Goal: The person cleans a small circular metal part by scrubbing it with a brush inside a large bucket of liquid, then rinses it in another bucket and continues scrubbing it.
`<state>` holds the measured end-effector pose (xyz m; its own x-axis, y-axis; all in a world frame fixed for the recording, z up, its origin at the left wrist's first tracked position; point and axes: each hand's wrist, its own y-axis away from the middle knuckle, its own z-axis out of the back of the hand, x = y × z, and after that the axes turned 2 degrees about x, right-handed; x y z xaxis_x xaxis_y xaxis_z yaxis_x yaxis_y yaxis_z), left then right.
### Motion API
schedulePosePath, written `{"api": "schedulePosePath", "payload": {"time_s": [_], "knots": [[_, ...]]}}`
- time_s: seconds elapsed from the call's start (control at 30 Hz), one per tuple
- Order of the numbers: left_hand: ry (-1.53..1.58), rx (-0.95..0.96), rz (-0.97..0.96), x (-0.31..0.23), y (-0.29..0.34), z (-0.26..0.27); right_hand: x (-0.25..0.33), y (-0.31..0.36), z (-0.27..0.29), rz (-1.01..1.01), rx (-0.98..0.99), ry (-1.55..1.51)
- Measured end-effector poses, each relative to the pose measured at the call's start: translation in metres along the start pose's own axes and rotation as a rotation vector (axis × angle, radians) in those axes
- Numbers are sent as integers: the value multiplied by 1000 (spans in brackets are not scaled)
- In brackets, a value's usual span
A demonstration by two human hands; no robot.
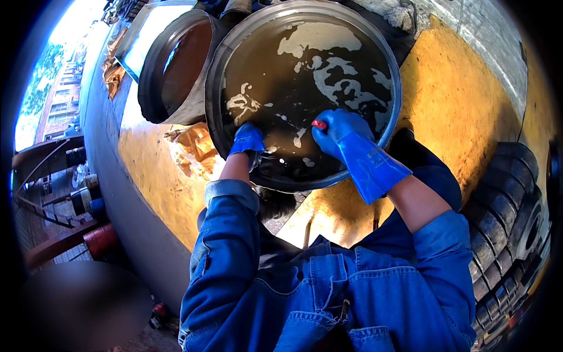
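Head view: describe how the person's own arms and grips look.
The left grip and right grip wear matching blue gloves with a glossy look; the right one has a long, flared cuff with faint dark print. The left sleeve and right sleeve are blue denim, turned back at the ends in a paler shade.

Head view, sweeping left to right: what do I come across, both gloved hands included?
Building outside, bucket, left hand, right hand, black tyres.
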<state>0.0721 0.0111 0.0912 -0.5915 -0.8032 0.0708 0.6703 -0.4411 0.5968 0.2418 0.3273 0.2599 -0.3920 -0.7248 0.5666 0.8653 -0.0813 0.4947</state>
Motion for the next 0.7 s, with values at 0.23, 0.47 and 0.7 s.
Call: {"api": "schedulePosePath", "payload": {"time_s": [0.23,0.47,0.7], "knots": [[-101,106,20,-12,0,20,-8,-1,1,-8,7,-24],[-20,37,-8,8,2,25,-3,3,7,-12,27,-47],[161,38,69,71,-64,-56,-3,0,5,38,96,24]]}}
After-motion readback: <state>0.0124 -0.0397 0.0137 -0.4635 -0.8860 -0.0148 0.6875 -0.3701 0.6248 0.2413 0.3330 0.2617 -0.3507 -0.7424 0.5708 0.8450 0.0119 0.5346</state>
